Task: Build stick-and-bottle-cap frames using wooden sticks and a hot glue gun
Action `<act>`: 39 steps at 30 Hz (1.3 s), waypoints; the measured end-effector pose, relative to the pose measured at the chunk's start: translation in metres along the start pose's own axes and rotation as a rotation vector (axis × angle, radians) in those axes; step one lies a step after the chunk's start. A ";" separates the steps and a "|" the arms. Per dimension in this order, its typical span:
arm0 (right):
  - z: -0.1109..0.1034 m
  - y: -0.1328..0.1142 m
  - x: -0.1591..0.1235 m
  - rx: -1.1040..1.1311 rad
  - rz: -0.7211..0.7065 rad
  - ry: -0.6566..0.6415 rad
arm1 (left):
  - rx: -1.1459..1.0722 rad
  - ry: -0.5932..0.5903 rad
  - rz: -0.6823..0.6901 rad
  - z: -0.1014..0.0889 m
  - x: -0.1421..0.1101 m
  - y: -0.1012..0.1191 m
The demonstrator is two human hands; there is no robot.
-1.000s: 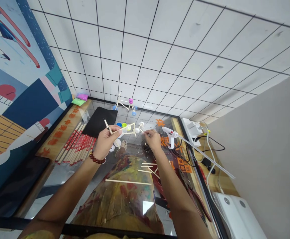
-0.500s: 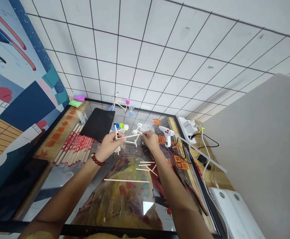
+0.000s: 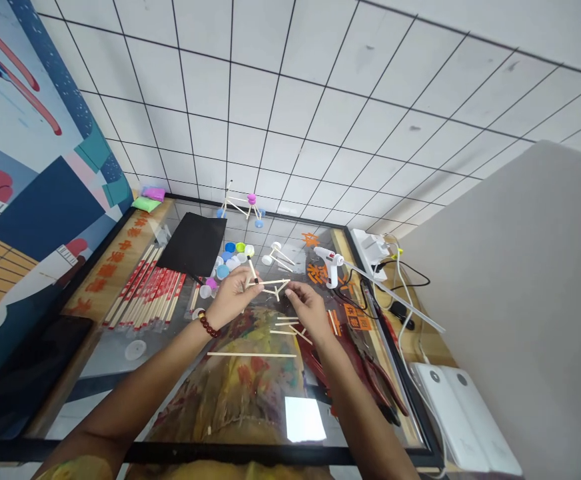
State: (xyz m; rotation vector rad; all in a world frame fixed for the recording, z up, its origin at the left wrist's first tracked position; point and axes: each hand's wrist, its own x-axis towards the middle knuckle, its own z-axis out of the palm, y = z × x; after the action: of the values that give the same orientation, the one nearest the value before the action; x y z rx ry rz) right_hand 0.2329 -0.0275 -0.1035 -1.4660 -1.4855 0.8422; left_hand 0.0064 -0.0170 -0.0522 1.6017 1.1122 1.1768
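My left hand [image 3: 235, 295] is closed round one end of a small frame of pale wooden sticks [image 3: 274, 283], with a black-banded stick standing up by the thumb. The fingers of my right hand [image 3: 308, 307] are bent at the frame's far end, thumb and forefinger close to its tip. Just beyond lies a stick piece with two white bottle-cap wheels [image 3: 267, 260]. Loose short sticks [image 3: 284, 324] and one longer stick [image 3: 251, 355] lie on the glass tabletop nearer me. Coloured bottle caps [image 3: 223, 271] are grouped behind my left hand.
A white glue gun [image 3: 329, 265] with a long glue stick lies right, near cables and a power strip [image 3: 368, 247]. Red-handled pliers [image 3: 380, 380] are beside my right forearm. Left are red-wrapped chopsticks [image 3: 145, 290] and a black sheet [image 3: 194, 243]. A blue-wheeled stick model [image 3: 240, 208] stands by the wall.
The stick frame has moved right and slightly down in my left hand. My right hand has come down, away from the white-wheeled piece, which lies in plain sight on the table.
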 end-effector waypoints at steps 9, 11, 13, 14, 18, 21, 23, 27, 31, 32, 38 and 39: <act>0.007 -0.004 -0.024 0.086 0.029 -0.008 | 0.108 -0.073 0.065 0.010 -0.006 -0.011; 0.008 -0.003 -0.026 0.070 0.021 -0.011 | 0.111 -0.079 0.063 0.011 -0.007 -0.012; 0.008 -0.002 -0.027 0.059 0.001 -0.001 | 0.114 -0.094 0.073 0.009 -0.006 -0.012; 0.008 -0.002 -0.027 0.060 -0.005 0.010 | 0.121 -0.118 0.087 0.007 -0.005 -0.011; 0.007 -0.003 -0.027 0.104 0.014 0.047 | 0.219 -0.312 0.134 -0.011 0.001 -0.004; 0.009 -0.004 -0.027 0.147 0.032 0.049 | 0.292 -0.421 0.132 -0.025 0.006 0.001; 0.010 -0.004 -0.027 0.165 0.033 0.049 | 0.320 -0.452 0.124 -0.032 0.008 0.002; 0.009 -0.005 -0.026 0.163 0.027 0.051 | 0.373 -0.470 0.084 -0.034 0.008 0.001; 0.002 -0.004 -0.023 0.163 -0.001 0.108 | 0.406 -0.411 0.041 -0.027 0.008 -0.001; 0.000 -0.004 -0.022 0.172 -0.010 0.134 | 0.411 -0.379 0.038 -0.024 0.008 -0.002; -0.010 -0.003 -0.019 0.257 0.021 0.225 | 0.439 -0.308 0.048 -0.017 0.006 -0.007; -0.010 -0.003 -0.019 0.259 0.021 0.224 | 0.439 -0.310 0.056 -0.017 0.005 -0.007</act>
State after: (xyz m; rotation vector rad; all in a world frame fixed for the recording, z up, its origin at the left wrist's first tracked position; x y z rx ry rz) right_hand 0.2398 -0.0479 -0.0985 -1.3361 -1.1513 0.8200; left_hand -0.0107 -0.0081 -0.0539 2.0774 1.1762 0.7087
